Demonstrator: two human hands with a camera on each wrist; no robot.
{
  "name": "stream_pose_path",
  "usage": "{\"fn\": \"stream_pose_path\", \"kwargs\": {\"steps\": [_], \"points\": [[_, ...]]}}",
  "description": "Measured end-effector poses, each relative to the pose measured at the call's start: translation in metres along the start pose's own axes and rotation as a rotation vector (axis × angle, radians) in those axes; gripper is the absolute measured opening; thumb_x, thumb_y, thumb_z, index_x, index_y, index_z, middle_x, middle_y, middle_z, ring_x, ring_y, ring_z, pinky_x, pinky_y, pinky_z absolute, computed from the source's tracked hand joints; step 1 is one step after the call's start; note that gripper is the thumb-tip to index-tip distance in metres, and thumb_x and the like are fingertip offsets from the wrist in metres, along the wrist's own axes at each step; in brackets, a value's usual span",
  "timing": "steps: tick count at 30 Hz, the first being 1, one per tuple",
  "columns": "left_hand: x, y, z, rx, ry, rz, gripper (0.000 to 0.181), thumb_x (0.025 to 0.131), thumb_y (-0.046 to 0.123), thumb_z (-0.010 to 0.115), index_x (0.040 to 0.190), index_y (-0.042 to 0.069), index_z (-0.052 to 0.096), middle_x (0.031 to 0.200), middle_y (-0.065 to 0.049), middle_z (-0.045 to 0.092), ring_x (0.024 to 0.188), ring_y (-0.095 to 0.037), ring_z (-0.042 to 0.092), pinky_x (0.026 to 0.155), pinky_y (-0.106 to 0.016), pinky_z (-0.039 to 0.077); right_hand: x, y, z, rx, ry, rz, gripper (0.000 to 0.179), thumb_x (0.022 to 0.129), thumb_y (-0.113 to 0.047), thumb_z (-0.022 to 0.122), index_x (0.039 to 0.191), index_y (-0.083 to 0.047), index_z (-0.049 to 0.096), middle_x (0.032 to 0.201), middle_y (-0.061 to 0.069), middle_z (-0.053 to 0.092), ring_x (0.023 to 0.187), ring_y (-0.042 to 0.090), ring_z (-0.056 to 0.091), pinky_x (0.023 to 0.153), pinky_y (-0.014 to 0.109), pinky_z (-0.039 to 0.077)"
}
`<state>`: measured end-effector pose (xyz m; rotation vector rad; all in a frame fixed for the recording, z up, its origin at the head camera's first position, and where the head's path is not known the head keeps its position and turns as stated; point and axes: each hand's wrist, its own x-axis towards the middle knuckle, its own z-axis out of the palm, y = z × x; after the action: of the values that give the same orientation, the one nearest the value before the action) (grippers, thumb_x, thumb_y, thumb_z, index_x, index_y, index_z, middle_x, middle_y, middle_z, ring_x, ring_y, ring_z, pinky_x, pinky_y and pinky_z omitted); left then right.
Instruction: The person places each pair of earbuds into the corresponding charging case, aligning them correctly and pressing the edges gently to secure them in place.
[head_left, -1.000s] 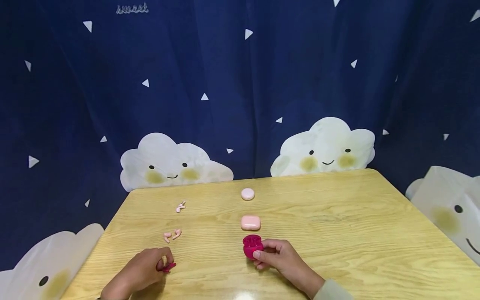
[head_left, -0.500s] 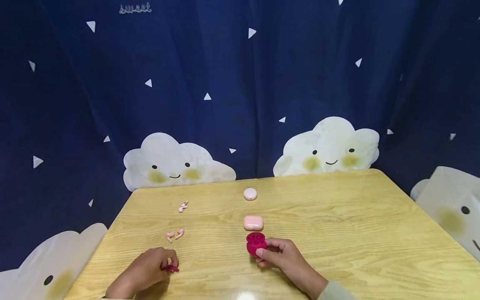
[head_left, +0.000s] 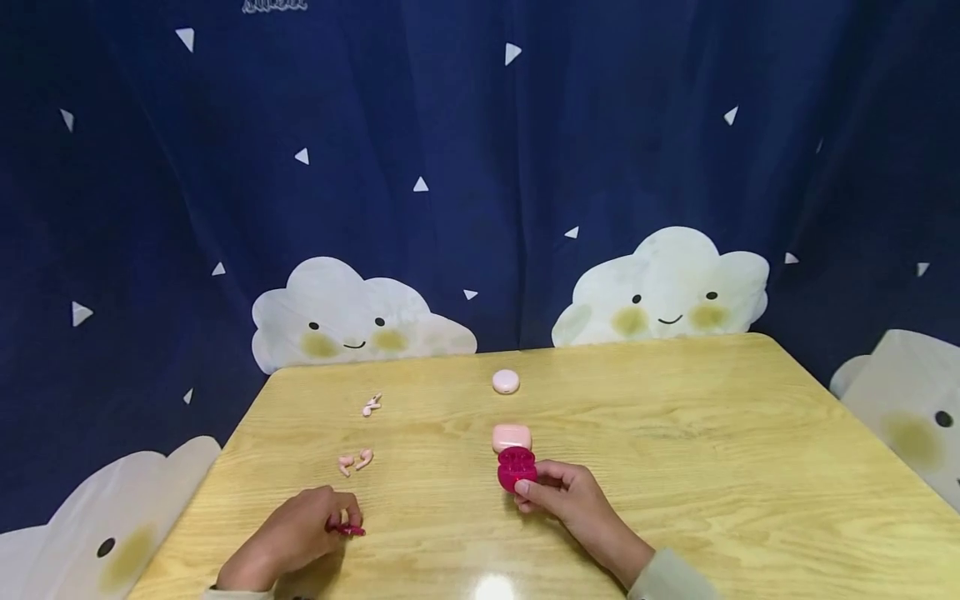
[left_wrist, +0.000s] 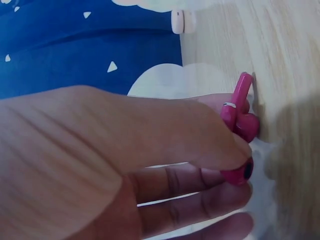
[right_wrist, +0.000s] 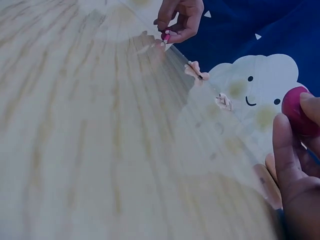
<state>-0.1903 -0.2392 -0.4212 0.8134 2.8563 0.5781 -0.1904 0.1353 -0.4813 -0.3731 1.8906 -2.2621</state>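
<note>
Low at the left of the head view, my left hand [head_left: 307,529] pinches magenta earbuds [head_left: 351,529] close over the table. In the left wrist view, one earbud [left_wrist: 242,100] has its stem pointing up, and part of a second shows between thumb and fingers. My right hand [head_left: 573,500] grips a magenta earbud charging case [head_left: 516,473] between thumb and fingers, its lid up toward the head camera. Only the rounded side of that case shows in the right wrist view, beside the fingers [right_wrist: 284,155]. It overlaps a light pink case [head_left: 512,435] behind it.
Two light pink earbuds [head_left: 356,461] lie beyond my left hand, with a paler pair [head_left: 371,406] farther back. A round pale pink case [head_left: 506,382] stands near the far edge of the wooden table [head_left: 645,417]. A dark blue curtain [head_left: 487,167] hangs behind.
My right hand has moved the magenta case slightly away from me, so it now overlaps the light pink case. The magenta earbuds have turned a little in my left fingers. The view has shifted slightly.
</note>
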Motion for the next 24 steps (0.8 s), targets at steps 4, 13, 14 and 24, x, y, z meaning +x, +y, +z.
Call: {"fn": "stream_pose_path", "kwargs": {"steps": [4,13,14,24], "points": [[0.000,0.002,-0.002,-0.004,0.011,0.018,0.033,0.068,-0.005,0.072,0.081,0.025,0.068,0.062,0.015,0.050,0.059,0.000,0.040,0.051,-0.022,0.034,-0.001,-0.002,0.000,-0.012,0.010,-0.005,0.036,0.087,-0.011,0.071,0.109,0.016,0.061,0.093,0.017,0.068,0.084,0.020,0.068,0.078,0.038,0.056],[0.001,0.007,-0.007,0.045,0.092,-0.007,0.033,0.067,-0.007,0.070,0.078,0.024,0.062,0.064,0.014,0.050,0.061,-0.001,0.044,0.054,-0.023,0.036,0.002,0.005,0.000,-0.045,0.008,0.003,0.035,0.085,-0.008,0.073,0.108,0.015,0.061,0.095,0.016,0.068,0.080,0.019,0.069,0.073,0.036,0.057],[0.002,0.009,-0.008,0.050,0.106,0.000,0.033,0.067,-0.007,0.070,0.077,0.023,0.061,0.064,0.013,0.049,0.062,-0.002,0.044,0.055,-0.024,0.036,0.002,0.005,0.001,-0.049,0.009,0.006,0.035,0.085,-0.009,0.073,0.107,0.015,0.061,0.095,0.016,0.068,0.079,0.019,0.069,0.073,0.035,0.057],[0.035,0.041,-0.016,0.084,0.174,0.117,0.030,0.065,-0.006,0.070,0.071,0.018,0.053,0.067,0.008,0.043,0.062,-0.003,0.037,0.055,-0.021,0.033,0.001,0.002,0.000,-0.045,0.022,-0.004,0.035,0.083,-0.006,0.074,0.103,0.018,0.058,0.090,0.014,0.067,0.080,0.019,0.069,0.073,0.036,0.057]]}}
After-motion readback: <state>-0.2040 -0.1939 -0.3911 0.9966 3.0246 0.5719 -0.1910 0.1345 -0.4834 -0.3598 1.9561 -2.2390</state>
